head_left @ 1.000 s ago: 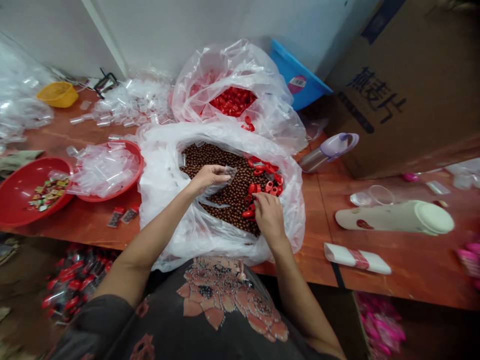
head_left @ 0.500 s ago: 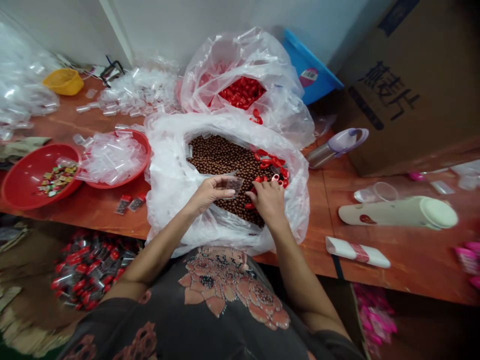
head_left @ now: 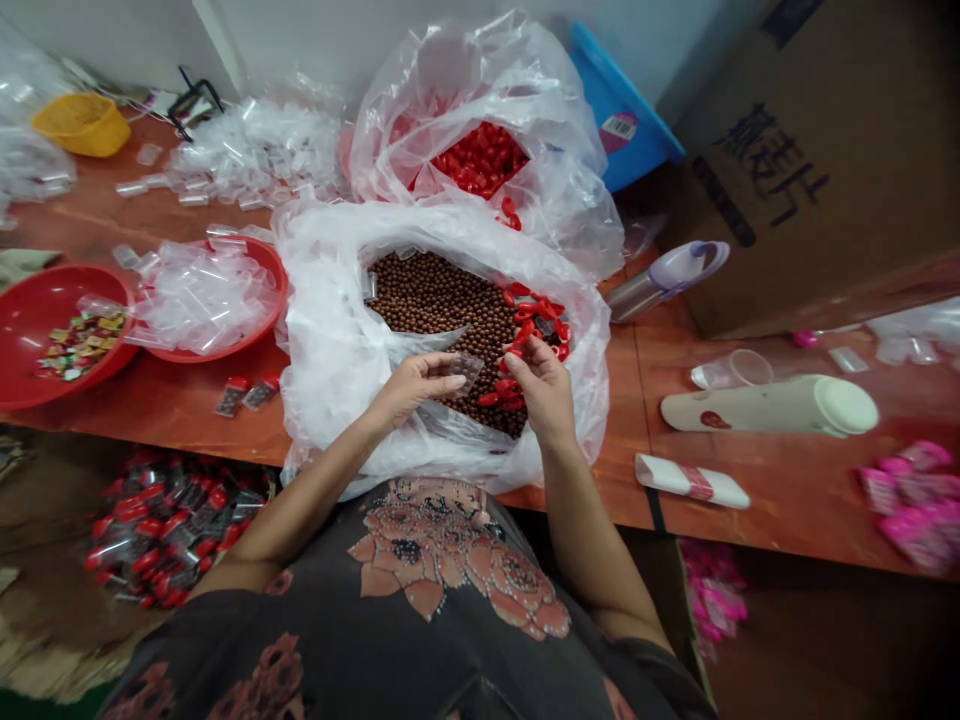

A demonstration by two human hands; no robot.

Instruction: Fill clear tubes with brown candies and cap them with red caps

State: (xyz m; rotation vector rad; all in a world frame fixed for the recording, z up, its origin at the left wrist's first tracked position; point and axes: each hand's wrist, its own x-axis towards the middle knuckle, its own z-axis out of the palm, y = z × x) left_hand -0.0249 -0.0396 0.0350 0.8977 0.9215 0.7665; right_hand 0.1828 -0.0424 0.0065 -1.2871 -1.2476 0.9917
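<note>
My left hand (head_left: pixel 420 388) is closed on a small clear plastic case (head_left: pixel 466 372), pinched between thumb and fingers. Below it, brown beads (head_left: pixel 442 300) fill an open white plastic bag (head_left: pixel 322 310). To its right, my right hand (head_left: pixel 546 392) pinches a red cap (head_left: pixel 510 358) between thumb and fingertips, partly hidden by the fingers. Loose red caps (head_left: pixel 536 305) lie on the beads around that hand. Both hands are over the bag's mouth, a short distance apart.
Behind stands a bag of red caps (head_left: pixel 480 160). On the left are a red bowl of clear cases (head_left: pixel 270 262), another red bowl (head_left: pixel 22 310) and two filled cases (head_left: pixel 246 395). Below the table edge is a pile of red-capped cases (head_left: pixel 165 530). Bottles (head_left: pixel 750 405) lie right.
My right hand has lifted slightly from among the red caps, its fingertips now pinching one. My left hand still holds the clear case. The camera view has shifted a little.
</note>
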